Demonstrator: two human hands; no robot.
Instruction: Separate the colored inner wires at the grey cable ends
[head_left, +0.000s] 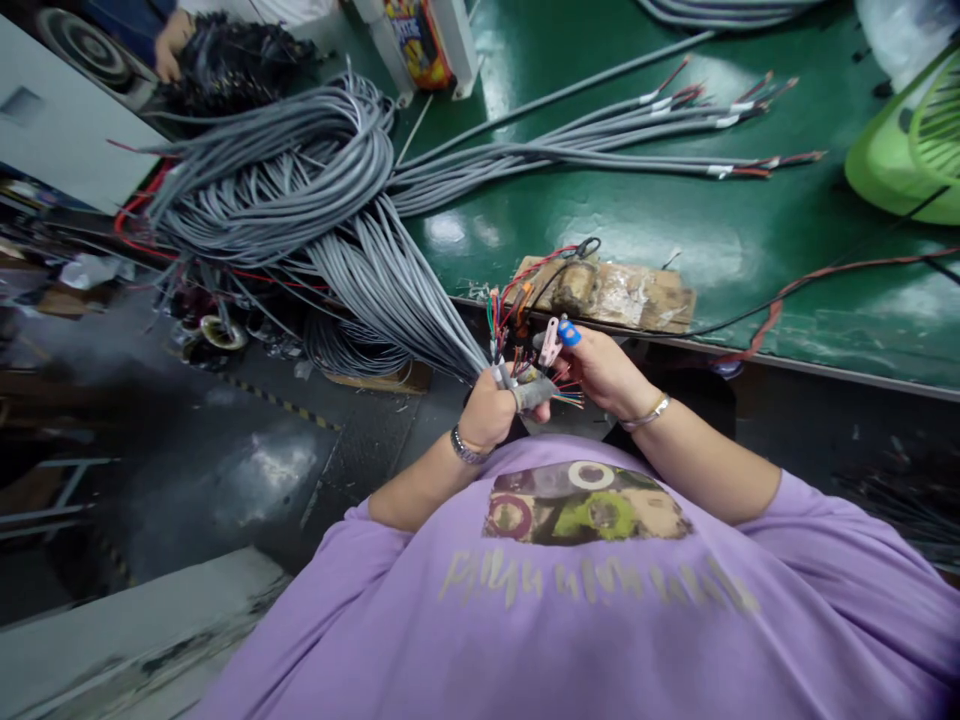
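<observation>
My left hand point(491, 405) is closed around the stripped end of a grey cable point(534, 393). Thin coloured wires point(570, 396) fan out from that end towards my right hand. Closed fingers of my right hand point(604, 372) pinch a small pale pink piece point(551, 342) with a hole in it; its exact kind is unclear. A blue finger cover point(569, 333) sits on one digit of that hand. Just beyond my left hand, a bundle of grey cables point(427, 290) runs up to the bench, with red and green wire ends point(493, 318) showing beside it.
Coiled grey cables point(300, 170) lie over the left part of the green bench point(750, 240). A taped wooden block point(607, 290) sits at its front edge. A green plastic basket point(911, 140) stands at right. Another person's hand point(171, 45) touches black parts at upper left.
</observation>
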